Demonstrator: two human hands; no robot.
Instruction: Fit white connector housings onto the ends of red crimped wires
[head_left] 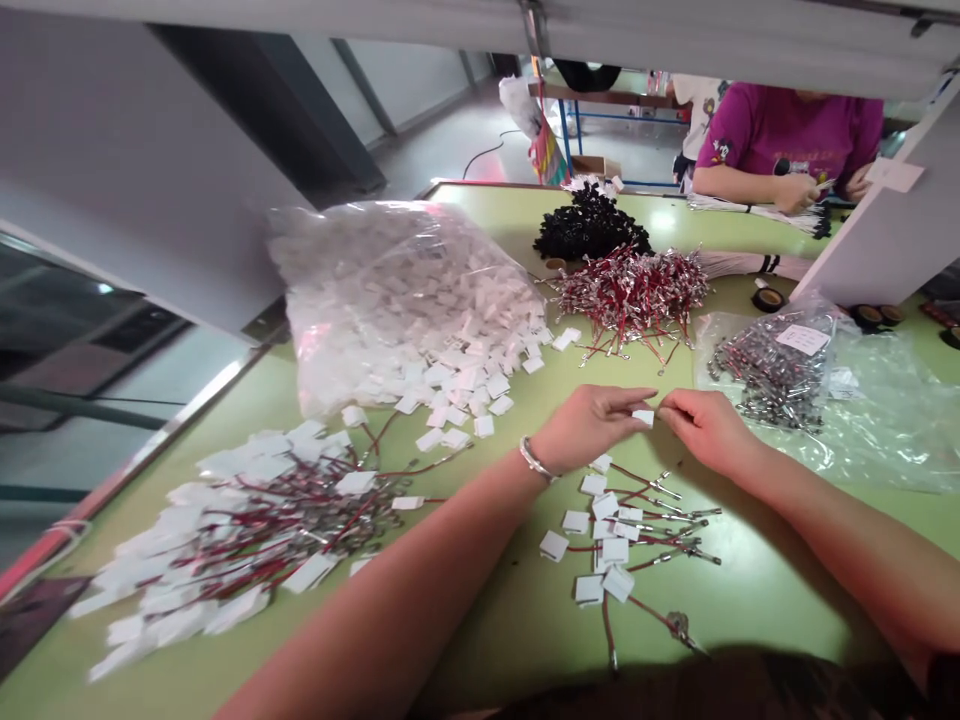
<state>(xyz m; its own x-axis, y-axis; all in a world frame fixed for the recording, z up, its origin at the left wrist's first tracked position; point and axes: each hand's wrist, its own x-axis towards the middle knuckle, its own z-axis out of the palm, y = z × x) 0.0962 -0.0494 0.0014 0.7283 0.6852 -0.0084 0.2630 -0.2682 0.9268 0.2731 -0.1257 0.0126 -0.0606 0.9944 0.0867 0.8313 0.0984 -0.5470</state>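
My left hand (596, 425) pinches a small white plastic connector housing (643, 417) between thumb and fingers. Close beside it, fingertips nearly touching, my right hand (701, 425) is closed in a pinch; whatever it grips is too small to make out. Below both hands lies a loose group of short red wires (645, 565) with white housings (615, 550) on one end and metal terminals (705, 553) on the other. Farther up the table is a heap of red wires with metal ends (630, 290).
A clear bag (390, 260) spills white housings at the left; a big pile of housed wires (247, 530) lies before it. A bag of metal parts (780, 370), black connectors (589, 225) and tape rolls (769, 298) sit farther back. Opposite, a person (795, 150) handles white wires.
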